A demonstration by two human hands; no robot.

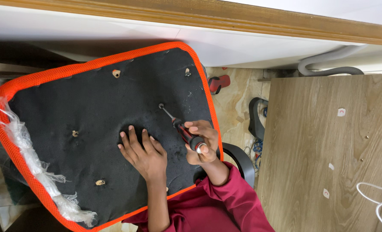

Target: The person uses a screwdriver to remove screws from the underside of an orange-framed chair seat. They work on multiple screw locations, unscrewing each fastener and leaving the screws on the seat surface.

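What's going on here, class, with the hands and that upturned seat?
A person in a dark red sleeve works on the black fabric underside of a chair seat with an orange mesh edge. The left hand lies flat on the fabric, pressing the seat down. The right hand grips a red-and-black screwdriver, whose tip sits at a screw point near the middle of the seat. Clear plastic wrap hangs off the seat's left edge. A wooden board lies to the right.

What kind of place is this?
Probably a home or small workshop floor: an upturned chair seat being worked on with a screwdriver, beside a wooden panel and grey hose.
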